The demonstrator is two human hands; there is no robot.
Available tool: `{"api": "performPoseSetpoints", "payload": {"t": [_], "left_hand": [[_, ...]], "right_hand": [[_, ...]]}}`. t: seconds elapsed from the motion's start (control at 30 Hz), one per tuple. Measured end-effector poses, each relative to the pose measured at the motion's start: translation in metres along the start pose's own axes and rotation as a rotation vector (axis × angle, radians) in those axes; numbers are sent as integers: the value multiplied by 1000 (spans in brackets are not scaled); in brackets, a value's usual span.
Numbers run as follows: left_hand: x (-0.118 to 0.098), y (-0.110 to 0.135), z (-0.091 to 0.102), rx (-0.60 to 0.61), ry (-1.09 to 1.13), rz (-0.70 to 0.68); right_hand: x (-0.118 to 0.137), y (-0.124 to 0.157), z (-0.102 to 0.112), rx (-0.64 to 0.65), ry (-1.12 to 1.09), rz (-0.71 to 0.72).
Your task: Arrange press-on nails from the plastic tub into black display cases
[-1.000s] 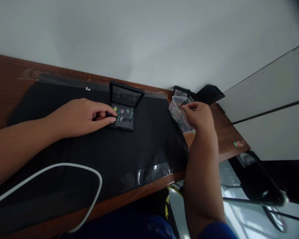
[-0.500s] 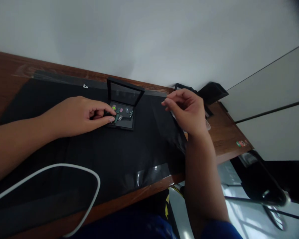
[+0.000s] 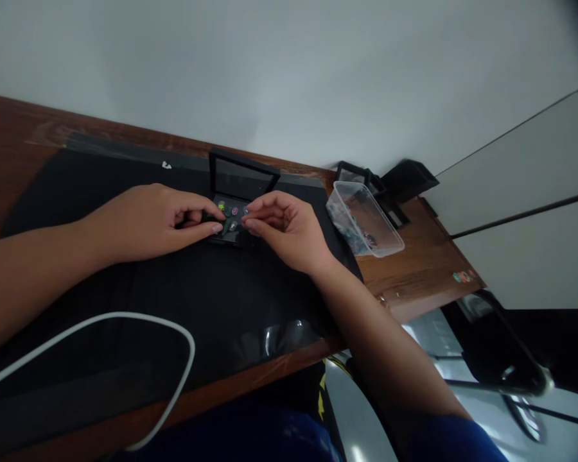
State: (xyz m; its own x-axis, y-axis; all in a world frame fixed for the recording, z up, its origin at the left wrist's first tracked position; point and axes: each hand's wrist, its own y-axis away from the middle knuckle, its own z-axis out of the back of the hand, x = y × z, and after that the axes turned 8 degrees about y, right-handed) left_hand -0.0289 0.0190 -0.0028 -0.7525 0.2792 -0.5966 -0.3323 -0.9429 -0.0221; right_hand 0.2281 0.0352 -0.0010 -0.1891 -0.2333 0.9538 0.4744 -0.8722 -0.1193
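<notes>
A small black case (image 3: 243, 177) stands open on a black mat (image 3: 183, 289), its lid raised towards the wall. Several small coloured pieces (image 3: 227, 210) lie on its base. My left hand (image 3: 154, 221) rests on the mat with thumb and forefinger pinched on the case's left edge. My right hand (image 3: 284, 228) hovers over the right half of the case, fingers curled and pinched together; what they hold is too small to make out. A clear plastic tub (image 3: 366, 218) with more small pieces sits to the right on the wooden desk (image 3: 428, 269).
A white cable (image 3: 125, 321) loops across the near left of the mat. Black objects (image 3: 404, 179) stand behind the tub against the white wall. The desk's front edge runs diagonally close to me; past its right end sits a dark chair (image 3: 501, 359).
My right hand left the plastic tub, lifted, and travelled left to the open case with its fingers pinched. The left hand stayed at the case.
</notes>
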Motion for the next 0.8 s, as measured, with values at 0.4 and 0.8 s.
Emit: {"api": "performPoseSetpoints", "payload": {"t": [0.4,0.8], "left_hand": [[-3,4,1,-14,-31,-37],[-1,0,1,21,11,45]], "right_hand": [[-2,-1,-1,-91,11,-21],[18,12,29,38,289,116]]}}
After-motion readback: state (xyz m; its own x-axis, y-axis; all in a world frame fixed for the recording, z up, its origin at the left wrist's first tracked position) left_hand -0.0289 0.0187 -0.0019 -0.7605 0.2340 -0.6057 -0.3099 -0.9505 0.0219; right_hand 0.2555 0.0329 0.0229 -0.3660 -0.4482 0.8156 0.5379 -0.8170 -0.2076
